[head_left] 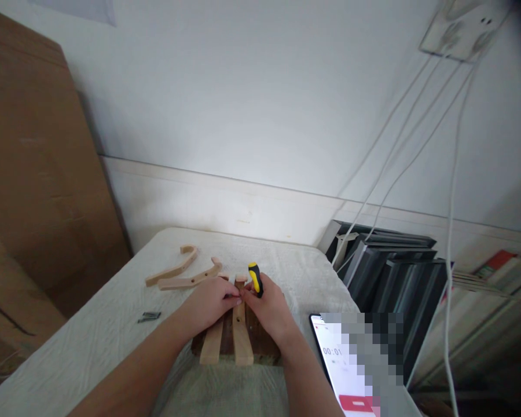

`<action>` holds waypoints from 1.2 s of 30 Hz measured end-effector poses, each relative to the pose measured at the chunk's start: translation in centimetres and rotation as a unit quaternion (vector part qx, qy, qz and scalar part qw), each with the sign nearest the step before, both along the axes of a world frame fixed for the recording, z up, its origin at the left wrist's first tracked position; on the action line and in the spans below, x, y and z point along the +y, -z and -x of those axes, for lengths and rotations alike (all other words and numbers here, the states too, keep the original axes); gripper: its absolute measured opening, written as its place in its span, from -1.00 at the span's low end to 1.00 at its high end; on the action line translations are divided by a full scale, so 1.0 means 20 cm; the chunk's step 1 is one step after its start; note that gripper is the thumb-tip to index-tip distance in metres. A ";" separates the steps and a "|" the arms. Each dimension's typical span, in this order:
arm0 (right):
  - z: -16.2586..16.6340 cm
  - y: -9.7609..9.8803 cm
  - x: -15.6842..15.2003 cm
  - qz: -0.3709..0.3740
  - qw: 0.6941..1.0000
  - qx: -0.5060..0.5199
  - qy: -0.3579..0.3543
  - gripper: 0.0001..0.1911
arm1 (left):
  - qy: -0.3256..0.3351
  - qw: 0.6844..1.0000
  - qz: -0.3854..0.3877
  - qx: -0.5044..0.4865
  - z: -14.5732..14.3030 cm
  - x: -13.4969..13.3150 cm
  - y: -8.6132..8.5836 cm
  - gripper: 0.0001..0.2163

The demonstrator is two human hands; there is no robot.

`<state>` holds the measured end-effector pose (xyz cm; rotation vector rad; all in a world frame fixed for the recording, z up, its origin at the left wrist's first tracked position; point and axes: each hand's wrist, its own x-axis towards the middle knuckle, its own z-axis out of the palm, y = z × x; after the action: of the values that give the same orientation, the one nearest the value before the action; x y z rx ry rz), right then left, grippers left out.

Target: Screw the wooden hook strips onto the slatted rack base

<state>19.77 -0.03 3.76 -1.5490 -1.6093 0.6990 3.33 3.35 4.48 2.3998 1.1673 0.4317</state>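
My right hand (pixel 269 304) is closed around a screwdriver (pixel 255 277) with a yellow and black handle sticking up; its tip is hidden. With fingers pinched together, my left hand (pixel 211 304) meets the right fingertips over a light wooden hook (pixel 242 341). What the left fingers pinch is too small to make out. This hook lies on a dark brown wooden board (pixel 264 347), and a second wooden hook (pixel 212 343) lies beside it, partly under my left hand. Two more curved hooks, one nearer (pixel 191 281) and one farther (pixel 173 271), rest on the cloth to the left.
Several dark screws (pixel 149 316) lie on the cloth-covered table (pixel 113 341). A phone (pixel 342 365) showing a timer is at the right edge. Dark frames or panels (pixel 386 260) lean beyond it. White cables (pixel 454 191) hang from a wall socket; cardboard (pixel 39 145) stands left.
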 end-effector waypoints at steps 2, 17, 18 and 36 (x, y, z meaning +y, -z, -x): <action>0.00 0.00 0.00 0.001 1.000 0.000 0.000 -0.93 | -0.022 1.000 -0.007 -0.009 -0.01 -0.01 -0.01 -0.81; 0.02 -0.02 -0.01 0.009 0.999 -0.034 0.018 -0.94 | -0.012 0.999 -0.041 0.008 -0.01 -0.01 -0.01 -0.79; 0.02 -0.02 -0.01 0.009 0.999 -0.035 0.017 -0.94 | -0.010 0.999 -0.041 0.008 -0.01 -0.01 -0.01 -0.79; 0.01 -0.02 -0.01 0.011 1.000 0.008 -0.014 -0.90 | -0.012 0.999 -0.038 0.006 0.00 -0.01 0.00 -0.79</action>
<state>19.65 -0.32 4.22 -1.5363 -1.6194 0.7443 3.39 3.20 4.55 2.4572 1.2071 0.4783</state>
